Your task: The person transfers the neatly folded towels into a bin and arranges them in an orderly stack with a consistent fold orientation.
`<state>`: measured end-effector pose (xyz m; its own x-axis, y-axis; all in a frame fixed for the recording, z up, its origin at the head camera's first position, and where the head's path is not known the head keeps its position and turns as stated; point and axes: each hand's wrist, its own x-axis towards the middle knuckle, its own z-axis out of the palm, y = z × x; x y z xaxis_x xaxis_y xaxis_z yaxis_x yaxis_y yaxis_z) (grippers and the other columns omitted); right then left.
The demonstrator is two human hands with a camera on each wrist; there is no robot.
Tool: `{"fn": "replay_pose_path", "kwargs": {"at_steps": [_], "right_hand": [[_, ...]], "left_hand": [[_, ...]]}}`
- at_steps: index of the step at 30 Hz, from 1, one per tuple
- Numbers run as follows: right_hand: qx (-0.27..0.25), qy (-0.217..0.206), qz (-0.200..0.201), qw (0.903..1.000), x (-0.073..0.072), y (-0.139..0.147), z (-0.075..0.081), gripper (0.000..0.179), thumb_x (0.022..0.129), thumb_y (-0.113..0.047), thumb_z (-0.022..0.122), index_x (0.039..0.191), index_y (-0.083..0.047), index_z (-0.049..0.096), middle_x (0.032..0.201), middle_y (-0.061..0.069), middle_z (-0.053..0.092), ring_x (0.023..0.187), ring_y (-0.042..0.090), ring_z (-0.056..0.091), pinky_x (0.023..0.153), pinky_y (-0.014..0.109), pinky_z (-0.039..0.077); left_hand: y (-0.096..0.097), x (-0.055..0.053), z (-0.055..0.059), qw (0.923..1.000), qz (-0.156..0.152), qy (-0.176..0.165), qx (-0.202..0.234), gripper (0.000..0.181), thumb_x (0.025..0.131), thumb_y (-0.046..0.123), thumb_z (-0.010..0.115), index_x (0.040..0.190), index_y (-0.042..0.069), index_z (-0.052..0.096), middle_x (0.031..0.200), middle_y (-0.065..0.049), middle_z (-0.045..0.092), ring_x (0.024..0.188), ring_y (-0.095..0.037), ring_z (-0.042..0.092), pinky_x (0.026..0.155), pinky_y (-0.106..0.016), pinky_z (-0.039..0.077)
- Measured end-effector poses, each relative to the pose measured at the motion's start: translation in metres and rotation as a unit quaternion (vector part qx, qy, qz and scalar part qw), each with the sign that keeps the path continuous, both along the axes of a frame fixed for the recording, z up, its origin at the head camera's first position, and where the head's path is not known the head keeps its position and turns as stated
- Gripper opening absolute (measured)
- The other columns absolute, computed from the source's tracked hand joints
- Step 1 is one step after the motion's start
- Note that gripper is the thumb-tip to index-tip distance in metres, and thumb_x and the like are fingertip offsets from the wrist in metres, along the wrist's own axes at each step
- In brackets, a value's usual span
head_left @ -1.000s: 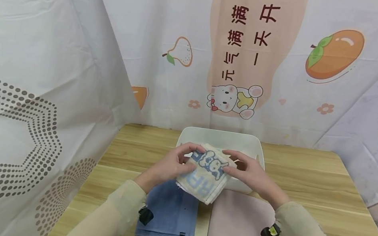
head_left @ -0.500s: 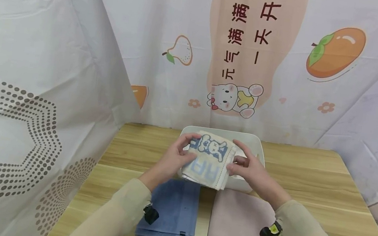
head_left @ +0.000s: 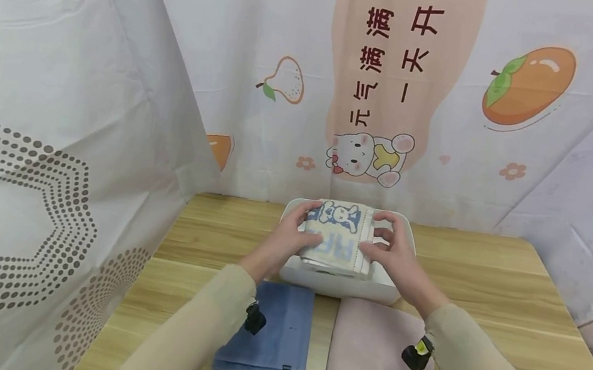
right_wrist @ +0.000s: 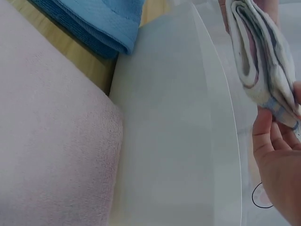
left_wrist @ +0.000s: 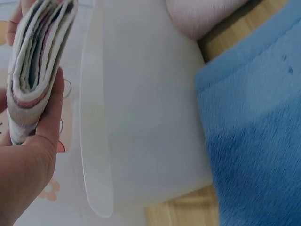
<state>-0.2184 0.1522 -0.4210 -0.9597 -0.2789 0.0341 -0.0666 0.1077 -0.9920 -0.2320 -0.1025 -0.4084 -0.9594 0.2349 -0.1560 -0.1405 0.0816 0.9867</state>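
Observation:
Both hands hold a folded cream towel (head_left: 337, 238) with a blue bear print above the white plastic basket (head_left: 339, 287). My left hand (head_left: 292, 235) grips its left edge, thumb on the near face. On the right edge my right hand (head_left: 392, 249) pinches it between thumb and fingers. The wrist views show the towel's stacked layers (left_wrist: 35, 61) end-on, with the fold rounded, higher than the basket rim. The basket's inside is mostly hidden behind towel and hands in the head view.
In front of the basket lie a folded blue towel (head_left: 280, 341) on the left and a folded pink towel (head_left: 377, 354) on the right, both on the wooden table (head_left: 492, 288). A printed curtain (head_left: 271, 124) hangs right behind the table.
The cream towel has moved away from me, from over the blue and pink towels to over the basket, and turned from slanted to nearly straight. Both hands have kept hold of it.

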Motion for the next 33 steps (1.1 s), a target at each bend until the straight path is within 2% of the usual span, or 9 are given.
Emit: {"fn": "replay_pose_path", "kwargs": {"at_steps": [3, 7, 10, 13, 17, 21, 25, 29, 33], "right_hand": [[0.032, 0.019, -0.001, 0.9993, -0.004, 0.0, 0.0, 0.041, 0.1, -0.014, 0.066, 0.137, -0.008, 0.048, 0.138, 0.017, 0.047, 0.11, 0.03, 0.06, 0.081, 0.028, 0.055], [0.074, 0.006, 0.006, 0.9972, -0.009, 0.002, -0.001, 0.039, 0.102, -0.024, 0.065, 0.138, -0.01, 0.059, 0.152, 0.012, 0.041, 0.126, 0.036, 0.051, 0.09, 0.03, 0.051], [0.085, -0.018, 0.008, 0.9962, -0.013, 0.003, -0.004, 0.044, 0.102, -0.027, 0.064, 0.144, -0.014, 0.057, 0.154, 0.012, 0.039, 0.131, 0.036, 0.047, 0.091, 0.031, 0.049], [0.088, -0.03, 0.01, 0.9956, -0.018, 0.004, -0.009, 0.048, 0.102, -0.024, 0.065, 0.147, -0.012, 0.053, 0.152, 0.016, 0.041, 0.129, 0.036, 0.046, 0.091, 0.032, 0.05], [0.101, -0.038, 0.013, 0.994, -0.022, 0.006, -0.015, 0.051, 0.101, -0.021, 0.065, 0.149, -0.01, 0.051, 0.152, 0.021, 0.042, 0.133, 0.037, 0.044, 0.097, 0.039, 0.048], [0.117, -0.044, 0.015, 0.9921, -0.027, 0.006, -0.021, 0.053, 0.101, -0.019, 0.065, 0.15, -0.007, 0.049, 0.154, 0.024, 0.041, 0.14, 0.039, 0.039, 0.103, 0.047, 0.046], [0.143, -0.057, 0.017, 0.9879, -0.03, 0.005, -0.025, 0.057, 0.1, -0.017, 0.066, 0.152, -0.005, 0.046, 0.155, 0.027, 0.04, 0.133, 0.038, 0.048, 0.1, 0.046, 0.049], [0.171, -0.071, 0.019, 0.9825, -0.031, 0.004, -0.026, 0.061, 0.098, -0.017, 0.067, 0.153, -0.006, 0.044, 0.156, 0.028, 0.037, 0.13, 0.037, 0.051, 0.102, 0.048, 0.048], [0.182, -0.076, 0.025, 0.9801, -0.032, 0.004, -0.028, 0.062, 0.098, -0.015, 0.066, 0.154, -0.006, 0.042, 0.157, 0.029, 0.035, 0.137, 0.039, 0.045, 0.106, 0.051, 0.046]], "left_hand": [[0.001, -0.007, -0.001, 0.9994, -0.008, 0.006, -0.034, 0.074, 0.092, 0.006, 0.074, 0.152, 0.038, 0.044, 0.163, -0.006, 0.032, 0.106, -0.025, 0.063, 0.072, -0.034, 0.058], [0.004, -0.014, -0.003, 0.9974, -0.009, 0.017, -0.069, 0.064, 0.091, 0.008, 0.076, 0.144, 0.035, 0.054, 0.157, -0.009, 0.037, 0.093, -0.024, 0.064, 0.067, -0.031, 0.057], [0.006, -0.019, -0.006, 0.9958, -0.008, 0.015, -0.09, 0.052, 0.091, 0.009, 0.077, 0.136, 0.03, 0.063, 0.156, -0.007, 0.042, 0.093, -0.022, 0.063, 0.067, -0.03, 0.056], [0.008, -0.023, -0.011, 0.995, -0.009, 0.003, -0.099, 0.047, 0.091, 0.008, 0.076, 0.133, 0.027, 0.066, 0.154, -0.005, 0.045, 0.096, -0.022, 0.063, 0.069, -0.03, 0.057], [0.01, -0.028, -0.019, 0.9929, -0.02, -0.013, -0.116, 0.051, 0.091, 0.006, 0.074, 0.137, 0.026, 0.063, 0.152, -0.006, 0.046, 0.1, -0.022, 0.063, 0.074, -0.032, 0.058], [0.013, -0.031, -0.026, 0.9905, -0.035, -0.013, -0.133, 0.057, 0.089, 0.004, 0.074, 0.142, 0.021, 0.059, 0.151, -0.009, 0.046, 0.1, -0.021, 0.061, 0.076, -0.032, 0.057], [0.016, -0.033, -0.032, 0.9872, -0.051, -0.012, -0.15, 0.062, 0.088, 0.002, 0.072, 0.145, 0.017, 0.056, 0.151, -0.012, 0.046, 0.098, -0.022, 0.058, 0.072, -0.031, 0.052], [0.02, -0.031, -0.035, 0.9795, -0.064, -0.015, -0.191, 0.066, 0.089, 0.0, 0.069, 0.15, 0.018, 0.053, 0.158, -0.011, 0.04, 0.101, -0.023, 0.053, 0.074, -0.033, 0.048], [0.021, -0.032, -0.037, 0.9751, -0.069, -0.023, -0.21, 0.076, 0.083, -0.011, 0.059, 0.152, 0.017, 0.05, 0.158, -0.009, 0.041, 0.074, -0.016, 0.047, 0.059, -0.028, 0.041]]}}
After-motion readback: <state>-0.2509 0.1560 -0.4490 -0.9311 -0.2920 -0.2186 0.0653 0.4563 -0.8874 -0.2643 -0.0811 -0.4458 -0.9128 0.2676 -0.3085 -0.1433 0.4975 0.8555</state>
